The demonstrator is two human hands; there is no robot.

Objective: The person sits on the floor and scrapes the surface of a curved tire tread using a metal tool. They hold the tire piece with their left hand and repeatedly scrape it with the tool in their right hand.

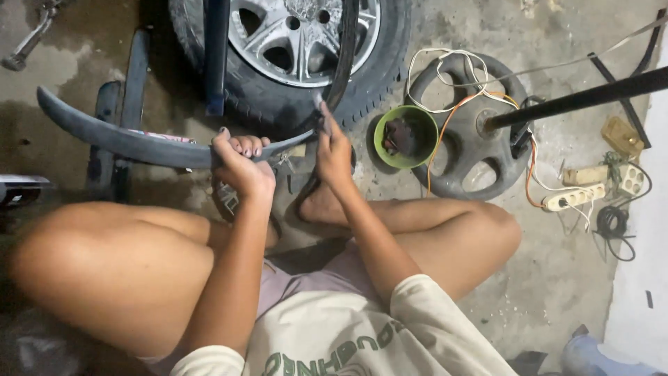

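While you sat cross-legged on the concrete floor [557,278], your left hand [240,163] was closed around a long curved strip of dark trim [125,139], fingers curled over its top edge and thumb beneath. The strip's long axis ran roughly left to right across your view, its far end tapering away to your left, well beyond that hand, and its near end rising toward your right hand [332,150]. That hand was held upright just beside the strip's right end, fingers drawn together around a narrow dark band [342,59] that continued upward across the wheel [299,42]. Whether this band was one piece with the strip, I could not tell. Your right hand seemed also to pinch something small and pale at its fingertips, but it was too small to identify.

Your left hand was the nearer to the strip's middle; your right sat at its bend.

Just to the right of your right hand stood a green bowl [390,157], holding a dark reddish lump that I could not make out. Beyond it lay a steering wheel [473,150] draped in loose wires [452,111], with a power strip [574,198] farther right.
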